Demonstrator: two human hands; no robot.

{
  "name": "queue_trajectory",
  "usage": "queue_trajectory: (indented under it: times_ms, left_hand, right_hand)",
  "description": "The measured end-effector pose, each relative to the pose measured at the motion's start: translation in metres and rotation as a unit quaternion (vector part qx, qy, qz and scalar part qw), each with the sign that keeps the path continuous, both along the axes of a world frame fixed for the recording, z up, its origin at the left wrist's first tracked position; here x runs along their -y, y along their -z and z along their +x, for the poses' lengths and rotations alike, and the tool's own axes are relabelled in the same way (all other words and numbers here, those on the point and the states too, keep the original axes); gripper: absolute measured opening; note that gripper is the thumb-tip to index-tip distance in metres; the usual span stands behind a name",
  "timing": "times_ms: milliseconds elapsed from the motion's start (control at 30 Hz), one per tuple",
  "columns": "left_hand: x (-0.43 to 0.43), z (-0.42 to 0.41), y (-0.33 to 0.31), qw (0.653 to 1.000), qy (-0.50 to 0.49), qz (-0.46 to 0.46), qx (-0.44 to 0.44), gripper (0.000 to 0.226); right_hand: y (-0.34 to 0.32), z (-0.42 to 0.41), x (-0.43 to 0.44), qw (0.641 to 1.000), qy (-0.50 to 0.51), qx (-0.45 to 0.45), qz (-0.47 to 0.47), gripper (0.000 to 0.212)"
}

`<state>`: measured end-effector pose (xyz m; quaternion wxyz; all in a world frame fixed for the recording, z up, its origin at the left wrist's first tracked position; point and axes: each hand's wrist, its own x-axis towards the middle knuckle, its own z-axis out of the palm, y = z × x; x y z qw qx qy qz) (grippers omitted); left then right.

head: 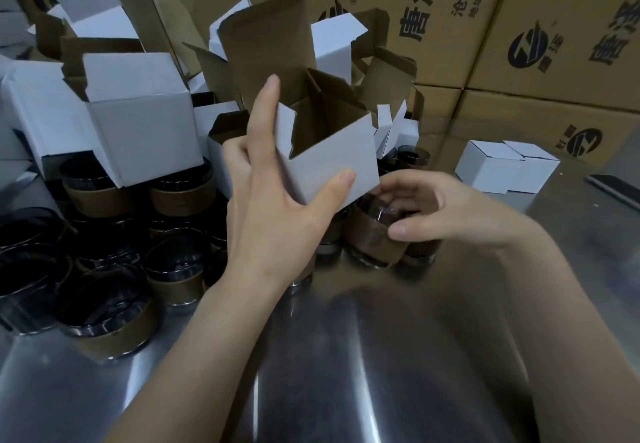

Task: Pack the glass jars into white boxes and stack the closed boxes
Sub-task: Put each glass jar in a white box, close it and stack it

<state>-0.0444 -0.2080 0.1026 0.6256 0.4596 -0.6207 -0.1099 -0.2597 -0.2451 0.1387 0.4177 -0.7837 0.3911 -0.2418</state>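
A packer at a steel table (346, 356) holds an open white box (332, 162) in the air near the middle of the table, tilted, with its lid flap standing up. The left hand (273, 200) is spread wide around it, thumb pressed on the front face and fingers up the left side. Just below, the right hand (433, 207) curls over the rim of a glass jar (372, 234) in a brown paper sleeve, thumb on the sleeve; the jar appears to stand on the table, close among others.

The risks look plain. The box hangs from one hand's pinch and could buckle or twist as the jar goes in. Its side flaps could snag the jar's rim. Whether the bottom is locked cannot be seen, and an unlocked one might let the glass drop through. A slip of the sleeve, or a careless lift, could knock the neighbouring jars.

More loose jars (107, 318) crowd the table's left edge under a heap of open boxes (138, 113). Two closed boxes (495, 168) sit toward the far right corner.
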Motion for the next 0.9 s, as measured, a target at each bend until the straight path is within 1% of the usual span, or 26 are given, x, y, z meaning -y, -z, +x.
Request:
queue_trajectory:
  times_ms: [100, 167, 233, 300, 400, 533, 633, 700, 800, 900]
  left_hand:
    - [0.0, -0.001, -0.001, 1.0, -0.006, -0.004, -0.002, 0.092]
    - [-0.001, -0.001, -0.003, 1.0, -0.001, 0.002, -0.009, 0.095]
    - [-0.003, -0.001, -0.005, 1.0, 0.003, 0.018, -0.021, 0.099]
    - [-0.004, 0.0, -0.006, 0.999, 0.003, 0.022, -0.035, 0.099]
    - [-0.004, 0.002, -0.006, 0.998, -0.005, 0.019, -0.054, 0.1]
    - [-0.003, 0.0, -0.005, 0.999, -0.007, 0.029, -0.039, 0.096]
    - [-0.004, -0.001, -0.004, 0.999, 0.006, 0.031, -0.022, 0.093]
    - [-0.004, -0.001, -0.003, 0.999, 0.01, 0.034, -0.022, 0.091]
    - [-0.003, -0.001, -0.002, 0.999, 0.011, 0.04, -0.024, 0.091]
    - [-0.002, -0.002, -0.001, 0.999, 0.011, 0.032, -0.004, 0.092]
  right_hand:
    - [0.0, -0.011, 0.003, 0.998, -0.008, 0.062, 0.015, 0.054]
    - [0.0, -0.015, 0.003, 0.996, -0.018, 0.09, 0.02, 0.05]
    - [0.0, -0.018, 0.004, 0.992, -0.034, 0.118, 0.024, 0.049]
    - [0.001, -0.019, 0.005, 0.988, -0.051, 0.143, 0.038, 0.055]
    - [0.001, -0.019, 0.005, 0.985, -0.055, 0.159, 0.048, 0.067]
    - [-0.003, -0.02, 0.006, 0.975, -0.032, 0.219, 0.014, 0.074]
    - [-0.01, -0.01, 0.004, 0.949, -0.061, 0.309, 0.01, 0.077]
    - [-0.018, 0.002, 0.001, 0.933, -0.092, 0.349, 0.007, 0.082]
    - [-0.036, 0.02, -0.009, 0.931, -0.115, 0.346, -0.03, 0.084]
    - [-0.051, 0.034, -0.018, 0.949, -0.101, 0.282, -0.099, 0.079]
